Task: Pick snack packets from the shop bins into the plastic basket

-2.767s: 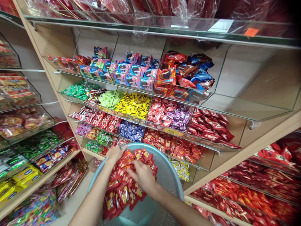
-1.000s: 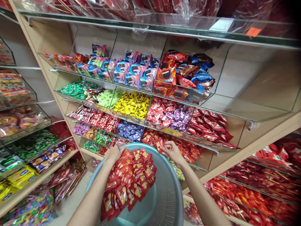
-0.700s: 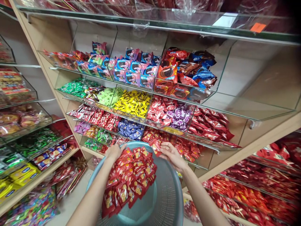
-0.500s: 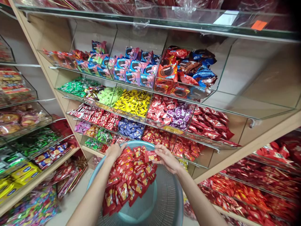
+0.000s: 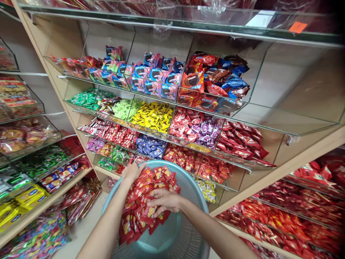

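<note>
A blue-green plastic basket (image 5: 192,223) with a perforated wall is below me. Red candy packets (image 5: 153,181) with orange pictures are heaped against its far left side. At the far left rim, my left hand (image 5: 132,173) is closed on the basket edge; most of its fingers are hidden. My right hand (image 5: 165,201) lies over the heap with its fingers apart, touching or just above the packets. No packet shows in its grasp.
Ahead stand glass-fronted shelves with blue-and-pink cookie packs (image 5: 153,75), yellow candies (image 5: 153,117) and similar red packets (image 5: 180,157). A glass shelf edge (image 5: 172,27) crosses above. More shelves flank both sides, with bagged colourful sweets (image 5: 35,233) low at left.
My right hand has left the far rim, where it held a red packet, and moved down and left onto the heap. That packet is no longer in its fingers. The left hand stays put.
</note>
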Tool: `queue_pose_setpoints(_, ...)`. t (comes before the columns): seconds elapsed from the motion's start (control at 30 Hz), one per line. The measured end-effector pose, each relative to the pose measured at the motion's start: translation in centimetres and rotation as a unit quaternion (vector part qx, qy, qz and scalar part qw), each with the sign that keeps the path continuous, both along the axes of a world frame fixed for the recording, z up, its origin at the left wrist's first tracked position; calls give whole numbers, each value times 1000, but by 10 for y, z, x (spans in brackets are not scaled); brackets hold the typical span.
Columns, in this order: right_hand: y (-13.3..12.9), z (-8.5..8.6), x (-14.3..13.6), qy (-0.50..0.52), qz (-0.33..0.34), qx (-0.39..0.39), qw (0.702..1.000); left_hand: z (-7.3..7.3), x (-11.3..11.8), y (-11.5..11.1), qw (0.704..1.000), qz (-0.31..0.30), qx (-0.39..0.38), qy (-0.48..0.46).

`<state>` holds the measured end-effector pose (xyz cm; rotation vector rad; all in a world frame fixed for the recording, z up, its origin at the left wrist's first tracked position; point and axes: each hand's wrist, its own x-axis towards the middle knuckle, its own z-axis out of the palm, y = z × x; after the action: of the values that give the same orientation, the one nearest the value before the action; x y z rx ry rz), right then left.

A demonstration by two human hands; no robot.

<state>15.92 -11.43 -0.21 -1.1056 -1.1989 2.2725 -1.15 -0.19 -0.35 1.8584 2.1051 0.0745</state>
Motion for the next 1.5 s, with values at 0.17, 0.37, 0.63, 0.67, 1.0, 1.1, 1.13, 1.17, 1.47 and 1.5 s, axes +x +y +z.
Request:
queue_pose_setpoints(0.17,-1,-20,-16,-83,65,53,993,-1,0,0,1000,1,0,3)
queue_pose_setpoints(0.37,-11,-15,-34,-289,131,396,861,-2,0,1,1000,2,0,1)
queue_pose_setpoints(0.63,-33,1,-44,-479,87,498,717,-3,-1,1,1000,2,-2,1)
queue_pose_setpoints(0.67,-35,0,-45,-497,82,479,719,-2,-1,1,1000,1,-2,1)
queue_pose_setpoints(1.0,-46,-15,-40,-452,77,402,792,-1,0,0,1000,5,1,-1)
queue_pose_setpoints(1.1,-45,-14,-40,-445,69,383,807,-2,0,0,1000,5,3,-2)
queue_pose_setpoints(1.13,-45,-15,-40,-442,65,383,809,-3,0,0,1000,4,5,-1)
queue_pose_setpoints(1.17,-44,-16,-40,-440,60,385,809,-3,0,0,1000,4,7,0)
queue_pose_setpoints(1.47,-44,-7,-39,-459,53,419,782,2,0,-1,1000,2,2,-2)
queue_pose_setpoints(1.5,-41,-1,-37,-456,43,432,777,3,0,-1,1000,1,0,-2)
